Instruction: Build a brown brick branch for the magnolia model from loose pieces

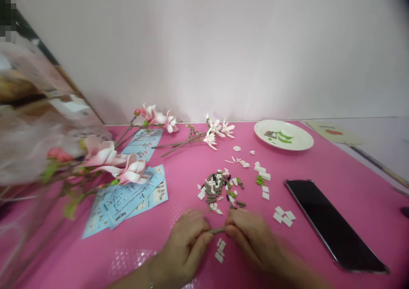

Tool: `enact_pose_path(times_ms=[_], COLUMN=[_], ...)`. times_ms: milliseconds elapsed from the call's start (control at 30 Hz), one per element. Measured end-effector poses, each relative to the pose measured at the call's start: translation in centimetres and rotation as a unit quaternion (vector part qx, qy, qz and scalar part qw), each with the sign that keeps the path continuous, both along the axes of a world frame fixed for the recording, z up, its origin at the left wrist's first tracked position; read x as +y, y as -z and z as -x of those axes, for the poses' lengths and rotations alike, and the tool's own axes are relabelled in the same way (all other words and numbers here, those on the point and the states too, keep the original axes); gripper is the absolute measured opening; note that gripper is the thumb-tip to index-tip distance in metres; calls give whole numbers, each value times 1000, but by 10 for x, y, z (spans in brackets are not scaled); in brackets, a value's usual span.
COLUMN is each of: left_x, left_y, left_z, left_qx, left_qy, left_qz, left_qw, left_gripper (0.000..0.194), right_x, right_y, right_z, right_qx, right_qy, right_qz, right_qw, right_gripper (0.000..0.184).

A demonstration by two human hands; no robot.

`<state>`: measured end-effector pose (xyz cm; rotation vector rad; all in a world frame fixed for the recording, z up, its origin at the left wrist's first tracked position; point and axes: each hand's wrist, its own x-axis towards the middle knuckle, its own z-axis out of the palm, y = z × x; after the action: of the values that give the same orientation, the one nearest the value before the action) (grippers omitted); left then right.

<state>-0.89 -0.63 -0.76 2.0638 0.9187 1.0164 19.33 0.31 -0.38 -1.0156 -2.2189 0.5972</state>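
Between my two hands stretches a short brown-grey toy stem piece (219,230), gripped at both ends. My left hand (187,244) has its thumb and fingers closed on the left end. My right hand (252,235) pinches the right end the same way. Just below the stem piece lie small white building pieces (220,250) in a little cluster. Beyond my hands spreads a loose pile of small brown, white, green and black building pieces (217,186). Assembled white toy flowers (211,137) on brown stems lie farther back.
Pink flower branches (108,154) lean in from the left over blue printed instruction sheets (153,191). A white plate (300,140) with green pieces stands at the back right. On the right lies a black phone (335,225), near several white tiles (284,216). A pale wall (223,54) closes off the back.
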Motion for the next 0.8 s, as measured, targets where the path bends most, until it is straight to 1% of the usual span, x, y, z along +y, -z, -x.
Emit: enact_pose_path(times_ms=[100, 167, 233, 300, 367, 467, 567, 667, 733, 800], left_x=[0, 0, 0, -1, -1, 0, 1, 1, 1, 1], left_y=[-1, 0, 0, -1, -4, -9, -12, -10, -6, -3], left_z=[1, 1, 0, 0, -1, 0, 0, 0, -1, -2], left_qx=[-7, -11, -11, -13, -21, -51, -99, -163, -183, -187], left_qy=[-21, -25, -16, 1, 31, 95, 137, 146, 146, 148], left_qz=[41, 58, 63, 64, 79, 131, 242, 367, 424, 458], left_qw=[999, 998, 998, 998, 996, 985, 955, 904, 875, 856], left_gripper=[33, 36, 38, 40, 41, 46, 49, 47, 43, 37], right_x=[1, 2, 3, 3, 3, 3, 3, 3, 3, 2], right_y=[-3, -3, -3, -2, -2, -4, -7, -8, -7, -7], right_z=[-3, -6, -8, -10, -10, -10, -8, -8, -8, -7], right_qx=[46, 62, 68, 67, 67, 80, 104, 119, 115, 107], right_qy=[20, 50, 68, 69, 63, 53, 38, 24, 23, 27], right_qz=[82, 104, 106, 102, 98, 94, 89, 85, 87, 87], right_qw=[995, 991, 990, 990, 991, 991, 990, 989, 989, 990], right_gripper=[37, 38, 39, 38, 39, 40, 41, 43, 43, 45])
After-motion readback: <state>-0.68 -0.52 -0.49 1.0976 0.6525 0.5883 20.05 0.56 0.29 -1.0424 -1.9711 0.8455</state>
